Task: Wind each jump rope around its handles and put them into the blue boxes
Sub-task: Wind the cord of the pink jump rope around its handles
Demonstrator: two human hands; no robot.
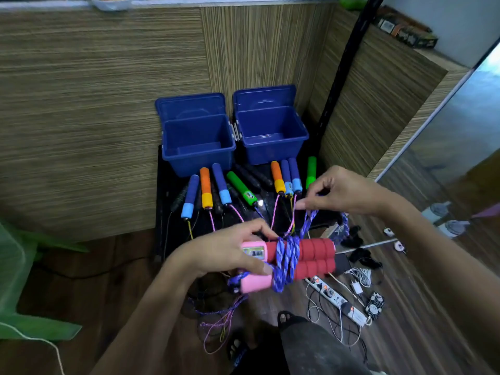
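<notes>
Two blue boxes [198,147] [272,136] stand open-lidded and empty side by side on the dark worktop [162,212]. Just in front of the boxes lie rows of unwound rope handles [221,185]. Nearer than those, the left hand [230,250] grips the red-and-pink handles [311,259], purple rope [285,257] wound round them. Above, the right hand [341,190] pinches the loose rope.

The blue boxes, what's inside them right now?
Both blue boxes, left and right, stand open with bare blue floors showing, no ropes visible. Their front walls hide the nearest strip of each floor.
</notes>
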